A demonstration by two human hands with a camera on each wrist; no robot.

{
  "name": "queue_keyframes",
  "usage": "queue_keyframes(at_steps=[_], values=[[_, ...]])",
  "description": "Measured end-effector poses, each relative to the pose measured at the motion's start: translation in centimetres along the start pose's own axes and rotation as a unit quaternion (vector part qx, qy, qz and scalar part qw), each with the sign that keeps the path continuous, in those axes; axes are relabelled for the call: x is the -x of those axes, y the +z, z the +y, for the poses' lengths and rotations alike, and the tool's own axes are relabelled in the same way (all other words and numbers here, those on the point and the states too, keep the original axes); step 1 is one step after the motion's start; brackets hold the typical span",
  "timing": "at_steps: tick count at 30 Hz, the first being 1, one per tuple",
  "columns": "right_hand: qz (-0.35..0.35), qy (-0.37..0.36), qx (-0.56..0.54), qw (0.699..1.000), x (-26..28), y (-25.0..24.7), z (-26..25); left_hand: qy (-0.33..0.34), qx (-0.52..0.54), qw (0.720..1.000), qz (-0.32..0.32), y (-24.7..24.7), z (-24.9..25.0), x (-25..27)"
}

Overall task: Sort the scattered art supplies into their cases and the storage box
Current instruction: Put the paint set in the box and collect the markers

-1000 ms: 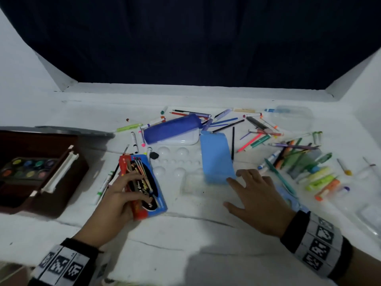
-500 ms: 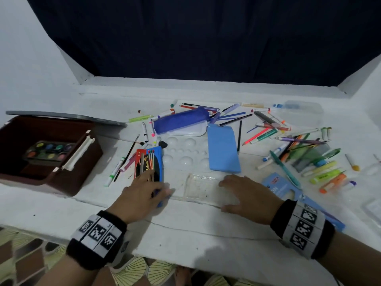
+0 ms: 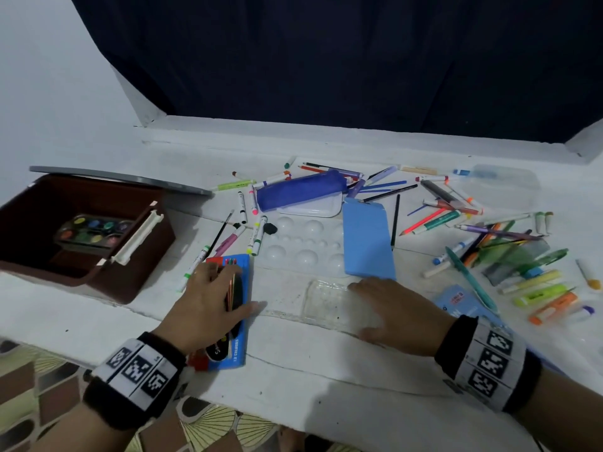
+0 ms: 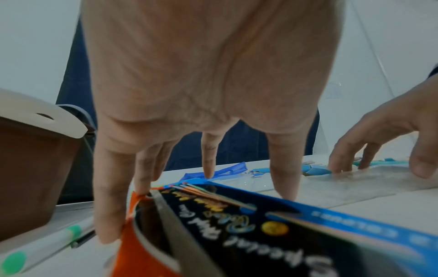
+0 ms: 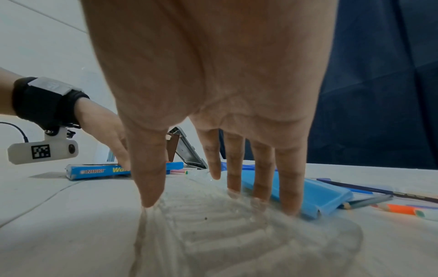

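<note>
While L hand (image 3: 208, 301) clamps the pencil box (image 3: 239, 337) w/ fingers round its edges, keep it flat on counter (image 3: 293, 380). R hand (image 3: 398, 316), fingers spread on clear tray (image 3: 326, 301): pinch rim, lift level.

You have two hands, one brown storage box (image 3: 98, 272), one paint set (image 3: 93, 228), one pencil pack (image 3: 239, 282), one blue case (image 3: 367, 243), one blue pouch (image 3: 300, 189), and two clear trays; loose markers too jumbled to count.

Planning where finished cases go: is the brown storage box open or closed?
Open. The box shows its inside, with a paint palette in it; its grey lid sits off behind it.
</note>
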State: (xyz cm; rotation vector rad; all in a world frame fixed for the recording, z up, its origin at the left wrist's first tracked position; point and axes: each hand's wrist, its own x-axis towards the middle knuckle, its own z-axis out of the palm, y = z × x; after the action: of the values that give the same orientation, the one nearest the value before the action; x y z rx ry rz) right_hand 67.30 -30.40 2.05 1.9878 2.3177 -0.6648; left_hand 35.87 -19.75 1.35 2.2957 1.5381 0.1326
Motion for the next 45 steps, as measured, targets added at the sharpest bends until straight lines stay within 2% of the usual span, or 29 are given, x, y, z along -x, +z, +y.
queue_keyframes(at_steps=[3, 6, 10, 13, 15, 21, 24, 27, 33, 38, 45], values=[[-0.001, -0.005, 0.02, 1.0, -0.6, 0.0, -0.2, -0.015, -0.024, 0.999, -0.041, 0.5, 0.4, -0.2], [0.01, -0.006, 0.018, 1.0, -0.6, -0.1, -0.5, -0.001, 0.02, 0.999, -0.049, 0.3, -0.2, 0.1], [0.032, -0.009, 0.009, 0.999, -0.6, -0.2, -0.7, 0.078, 0.048, 0.994, -0.06, -0.2, -2.7, 0.8], [0.023, -0.011, 0.018, 1.0, -0.6, -0.4, -0.8, 0.148, 0.051, 0.982, -0.104, -0.3, -3.3, 1.3], [0.011, -0.009, 0.028, 0.999, -0.5, -0.4, -0.8, 0.171, 0.033, 0.978, -0.115, -0.2, -3.5, 1.2], [-0.036, 0.002, 0.016, 0.999, -0.7, -0.6, -0.9, 0.121, -0.035, 0.971, -0.204, -0.4, -2.0, -0.4], [-0.022, 0.018, -0.002, 1.0, -0.8, -0.5, -0.9, 0.12, -0.032, 0.975, -0.183, 0.4, -0.9, -0.8], [-0.004, 0.043, -0.016, 0.999, -0.8, -0.3, -1.2, 0.157, -0.022, 0.975, -0.154, 1.0, 0.0, -0.9], [0.006, 0.057, -0.022, 0.998, -1.1, -0.1, -1.6, 0.198, -0.034, 0.962, -0.186, 0.9, 0.1, -1.8], [0.014, 0.045, -0.066, 0.997, -0.9, 0.0, -1.7, 0.189, -0.046, 0.964, -0.18, 0.3, -0.4, -2.8], [0.003, 0.037, -0.063, 0.997, -0.5, -0.1, -1.9, 0.184, -0.048, 0.969, -0.158, 0.5, 0.0, -3.1]])
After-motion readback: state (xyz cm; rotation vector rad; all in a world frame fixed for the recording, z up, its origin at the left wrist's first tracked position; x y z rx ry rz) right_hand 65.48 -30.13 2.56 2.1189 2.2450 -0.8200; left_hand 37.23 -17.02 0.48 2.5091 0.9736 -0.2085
